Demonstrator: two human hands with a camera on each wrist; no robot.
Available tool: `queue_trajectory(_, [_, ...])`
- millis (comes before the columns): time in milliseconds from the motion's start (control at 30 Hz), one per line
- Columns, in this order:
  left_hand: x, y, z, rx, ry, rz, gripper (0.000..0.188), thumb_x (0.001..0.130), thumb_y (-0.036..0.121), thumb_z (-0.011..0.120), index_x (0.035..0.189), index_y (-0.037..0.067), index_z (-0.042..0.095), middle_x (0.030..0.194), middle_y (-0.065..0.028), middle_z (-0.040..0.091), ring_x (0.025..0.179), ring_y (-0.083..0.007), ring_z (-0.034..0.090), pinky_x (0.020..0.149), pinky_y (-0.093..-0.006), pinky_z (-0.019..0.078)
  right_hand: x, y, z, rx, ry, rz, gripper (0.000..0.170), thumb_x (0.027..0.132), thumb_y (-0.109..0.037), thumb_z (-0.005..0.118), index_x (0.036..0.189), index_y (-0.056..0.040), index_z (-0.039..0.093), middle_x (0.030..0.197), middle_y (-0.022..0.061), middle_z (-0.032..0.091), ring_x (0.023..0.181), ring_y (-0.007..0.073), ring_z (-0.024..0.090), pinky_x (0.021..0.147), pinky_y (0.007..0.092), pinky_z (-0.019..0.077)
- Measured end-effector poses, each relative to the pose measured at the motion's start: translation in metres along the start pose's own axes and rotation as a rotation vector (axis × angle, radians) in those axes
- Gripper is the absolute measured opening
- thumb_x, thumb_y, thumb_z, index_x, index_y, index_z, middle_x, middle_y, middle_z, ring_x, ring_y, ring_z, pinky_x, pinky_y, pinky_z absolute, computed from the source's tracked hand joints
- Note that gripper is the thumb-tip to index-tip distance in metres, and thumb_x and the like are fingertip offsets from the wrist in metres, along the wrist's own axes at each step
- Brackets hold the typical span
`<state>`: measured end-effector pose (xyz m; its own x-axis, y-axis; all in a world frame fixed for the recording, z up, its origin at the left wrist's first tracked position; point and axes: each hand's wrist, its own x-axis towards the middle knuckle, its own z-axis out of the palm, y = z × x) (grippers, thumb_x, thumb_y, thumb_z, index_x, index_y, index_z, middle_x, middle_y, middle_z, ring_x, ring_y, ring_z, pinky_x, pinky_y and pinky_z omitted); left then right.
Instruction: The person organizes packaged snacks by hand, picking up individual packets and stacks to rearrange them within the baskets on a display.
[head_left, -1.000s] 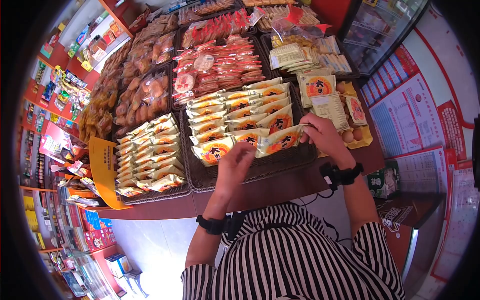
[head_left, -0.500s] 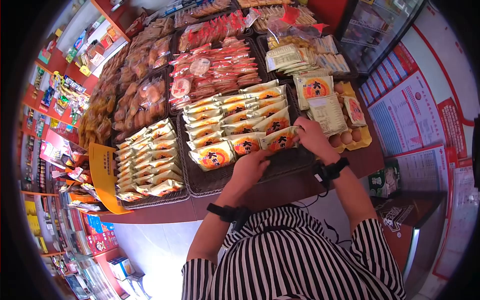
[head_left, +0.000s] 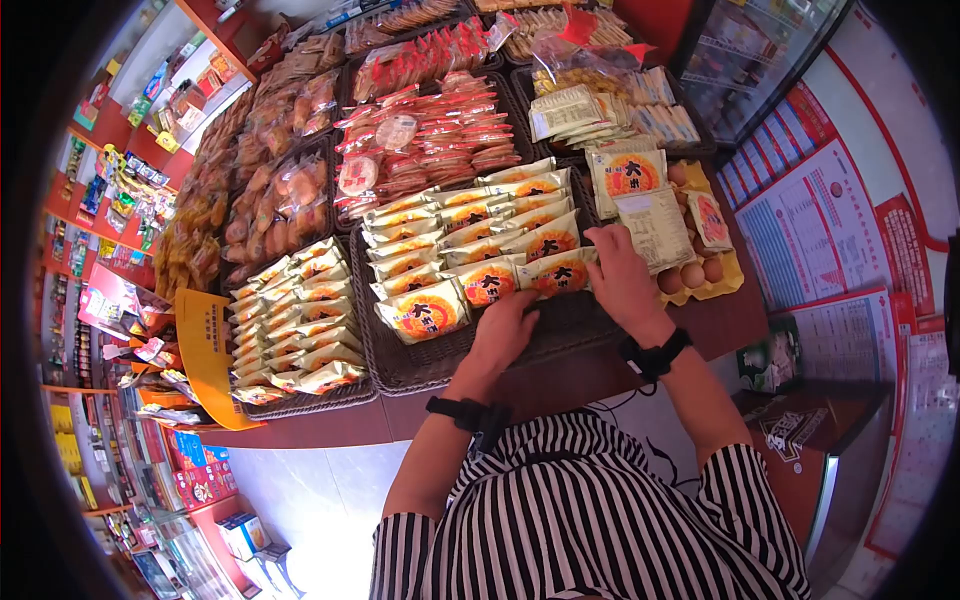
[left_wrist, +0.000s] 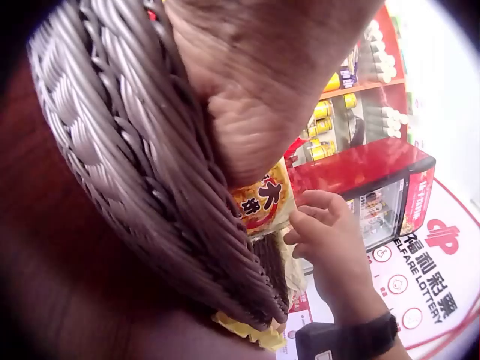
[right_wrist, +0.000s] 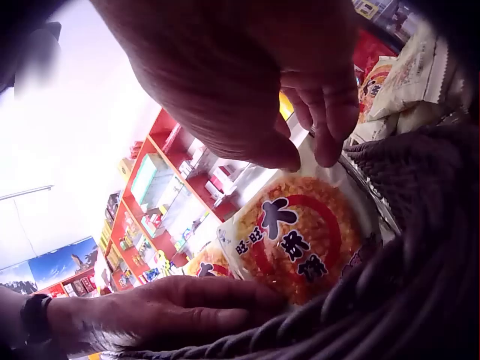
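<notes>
Yellow-and-cream rice cracker packets (head_left: 423, 312) stand in rows in a dark woven basket (head_left: 410, 368). My left hand (head_left: 503, 335) lies at the basket's front, its extended fingers against the lower edge of the front-right packet (head_left: 556, 273). At that packet's right side is my right hand (head_left: 628, 285), fingers loosely bent and touching its edge. In the right wrist view, the right hand's fingertips (right_wrist: 328, 150) meet the top of the packet (right_wrist: 300, 232), while the left hand (right_wrist: 172, 311) lies along its bottom. The left wrist view hides the left fingertips behind the palm.
A second basket of similar packets (head_left: 300, 330) is at left, beside a yellow card (head_left: 205, 350). Red-wrapped snacks (head_left: 440, 135) fill a basket behind. On the right are loose packets (head_left: 655, 225) and eggs (head_left: 692, 275) in a yellow carton.
The left hand has moved right and down to the front packets. The right hand has shifted from the packet's upper corner to its side. The front-right packet now lies straighter in its row.
</notes>
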<state>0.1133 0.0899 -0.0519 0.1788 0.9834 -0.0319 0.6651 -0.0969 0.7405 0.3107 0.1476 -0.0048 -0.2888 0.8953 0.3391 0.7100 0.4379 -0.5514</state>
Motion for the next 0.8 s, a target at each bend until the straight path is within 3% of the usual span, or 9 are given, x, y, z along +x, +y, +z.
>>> queue_trajectory(167, [0.000, 0.004, -0.002, 0.013, -0.012, -0.022, 0.033, 0.082, 0.013, 0.060, 0.113, 0.004, 0.057, 0.103, -0.0175, 0.063, 0.099, -0.0342, 0.058, 0.084, -0.0403, 0.0459, -0.012, -0.002, 0.002, -0.009, 0.022, -0.025, 0.032, 0.076, -0.004, 0.061, 0.105, -0.0051, 0.047, 0.101, 0.0161, 0.049, 0.085, 0.0364, 0.056, 0.069, 0.0430, 0.0475])
queue_trajectory(233, [-0.001, 0.006, -0.004, 0.023, -0.020, -0.013, 0.033, 0.082, 0.013, 0.060, 0.114, 0.004, 0.057, 0.103, -0.0169, 0.063, 0.099, -0.0338, 0.058, 0.084, -0.0403, 0.0460, -0.017, 0.003, 0.005, -0.055, -0.104, -0.068, 0.027, 0.076, -0.005, 0.061, 0.101, -0.0055, 0.049, 0.095, 0.0140, 0.050, 0.084, 0.0349, 0.056, 0.067, 0.0422, 0.0475])
queue_trajectory(433, [-0.004, 0.007, -0.008, 0.031, -0.018, -0.021, 0.027, 0.083, 0.013, 0.058, 0.108, 0.004, 0.060, 0.100, -0.0160, 0.064, 0.096, -0.0337, 0.059, 0.083, -0.0402, 0.0465, -0.020, 0.002, 0.005, 0.007, -0.176, -0.049, 0.013, 0.077, -0.007, 0.060, 0.089, -0.0065, 0.055, 0.085, 0.0108, 0.053, 0.088, 0.0312, 0.055, 0.068, 0.0401, 0.0467])
queue_trajectory(567, [-0.006, 0.003, -0.007, 0.010, -0.016, 0.011, 0.022, 0.083, 0.014, 0.058, 0.102, 0.004, 0.063, 0.095, -0.0162, 0.064, 0.091, -0.0342, 0.060, 0.079, -0.0411, 0.0470, -0.020, 0.009, -0.004, 0.005, -0.090, -0.085, 0.013, 0.076, -0.007, 0.061, 0.087, -0.0066, 0.055, 0.085, 0.0101, 0.054, 0.086, 0.0303, 0.055, 0.068, 0.0388, 0.0460])
queue_trajectory(633, [-0.007, 0.003, -0.007, -0.005, 0.004, 0.034, 0.021, 0.083, 0.015, 0.058, 0.100, 0.004, 0.063, 0.093, -0.0163, 0.063, 0.088, -0.0345, 0.060, 0.077, -0.0416, 0.0473, -0.018, 0.018, -0.014, -0.027, 0.106, -0.159, 0.021, 0.074, -0.009, 0.064, 0.093, -0.0061, 0.056, 0.093, 0.0104, 0.055, 0.091, 0.0314, 0.054, 0.075, 0.0401, 0.0440])
queue_trajectory(667, [-0.007, 0.003, -0.006, 0.008, -0.003, 0.033, 0.020, 0.083, 0.015, 0.058, 0.099, 0.005, 0.063, 0.092, -0.0161, 0.064, 0.088, -0.0342, 0.060, 0.077, -0.0416, 0.0473, -0.017, 0.023, -0.021, -0.031, 0.107, -0.161, 0.021, 0.074, -0.009, 0.064, 0.093, -0.0061, 0.056, 0.093, 0.0104, 0.055, 0.091, 0.0314, 0.054, 0.075, 0.0401, 0.0440])
queue_trajectory(733, [-0.007, 0.005, -0.007, 0.017, -0.007, 0.036, 0.019, 0.083, 0.015, 0.057, 0.098, 0.005, 0.063, 0.092, -0.0159, 0.064, 0.088, -0.0340, 0.060, 0.076, -0.0415, 0.0473, -0.015, 0.032, -0.037, -0.305, 0.231, -0.098, 0.047, 0.070, -0.018, 0.073, 0.111, -0.0069, 0.051, 0.114, 0.0137, 0.049, 0.105, 0.0342, 0.048, 0.083, 0.0445, 0.0408])
queue_trajectory(767, [-0.007, 0.006, -0.008, 0.018, -0.034, 0.038, 0.019, 0.083, 0.015, 0.057, 0.098, 0.005, 0.063, 0.092, -0.0155, 0.064, 0.088, -0.0338, 0.060, 0.076, -0.0413, 0.0473, -0.015, 0.039, -0.040, -0.310, 0.232, -0.099, 0.047, 0.070, -0.018, 0.073, 0.111, -0.0069, 0.051, 0.114, 0.0137, 0.049, 0.105, 0.0342, 0.048, 0.083, 0.0445, 0.0408])
queue_trajectory(800, [-0.008, 0.007, -0.008, 0.019, -0.060, 0.040, 0.019, 0.083, 0.015, 0.057, 0.097, 0.005, 0.064, 0.091, -0.0152, 0.064, 0.088, -0.0336, 0.060, 0.076, -0.0411, 0.0474, -0.015, 0.046, -0.040, -0.418, 0.215, -0.035, 0.061, 0.067, -0.024, 0.076, 0.119, -0.0072, 0.046, 0.122, 0.0152, 0.042, 0.112, 0.0355, 0.042, 0.085, 0.0472, 0.0387])
